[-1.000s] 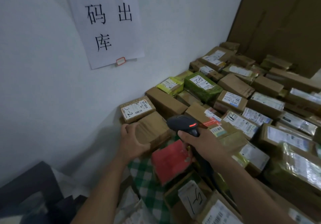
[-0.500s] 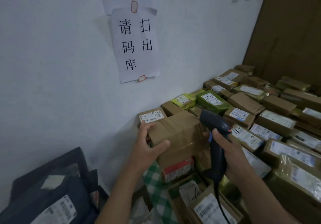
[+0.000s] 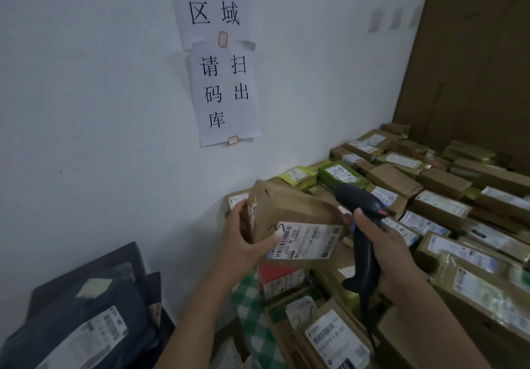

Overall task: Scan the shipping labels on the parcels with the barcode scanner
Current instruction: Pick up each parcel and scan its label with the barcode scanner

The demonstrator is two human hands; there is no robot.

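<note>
Your left hand [image 3: 241, 244] grips a brown cardboard parcel [image 3: 292, 208] by its left end, thumb curled onto the front face, holding it up above the pile and tilted so its white shipping label [image 3: 308, 241] faces you. Your right hand [image 3: 394, 257] is wrapped firmly round the handle of the black barcode scanner [image 3: 362, 251], whose head sits just beside the parcel's right end. Below and to the right, a pile of labelled parcels [image 3: 444, 196] runs along the wall, and a green checked cloth [image 3: 252, 305] shows under the near ones. Dark mailer bags [image 3: 86, 325] lie at lower left, and paper signs [image 3: 225, 93] hang on the wall.
</note>
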